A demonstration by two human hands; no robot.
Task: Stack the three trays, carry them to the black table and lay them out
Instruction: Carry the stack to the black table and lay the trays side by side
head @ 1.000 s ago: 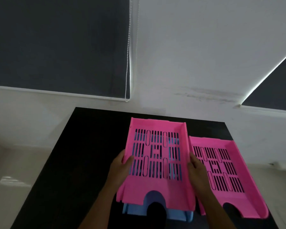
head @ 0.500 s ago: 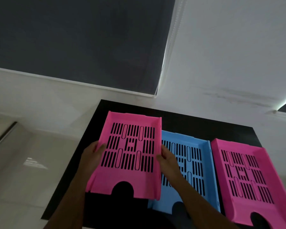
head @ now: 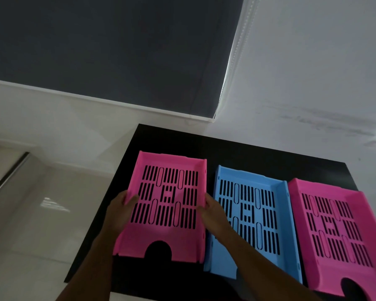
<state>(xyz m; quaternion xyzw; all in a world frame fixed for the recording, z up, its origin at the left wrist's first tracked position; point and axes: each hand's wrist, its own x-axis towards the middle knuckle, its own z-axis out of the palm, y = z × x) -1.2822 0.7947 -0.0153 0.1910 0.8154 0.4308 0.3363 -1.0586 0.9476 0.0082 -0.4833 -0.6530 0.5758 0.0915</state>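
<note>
You have moved the left pink tray (head: 168, 205) further left since a moment ago, so a strip of the black table (head: 258, 155) now shows between it and the blue tray (head: 254, 216). Your left hand (head: 119, 211) and right hand (head: 213, 210) grip its two side walls. All three slotted trays lie side by side, the other pink tray (head: 339, 233) on the right.

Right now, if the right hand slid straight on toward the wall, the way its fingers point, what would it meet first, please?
Probably nothing solid at first: the right hand would run along the left pink tray's side wall, in the gap beside the blue tray, over bare black table. Depth is uncertain.
</note>
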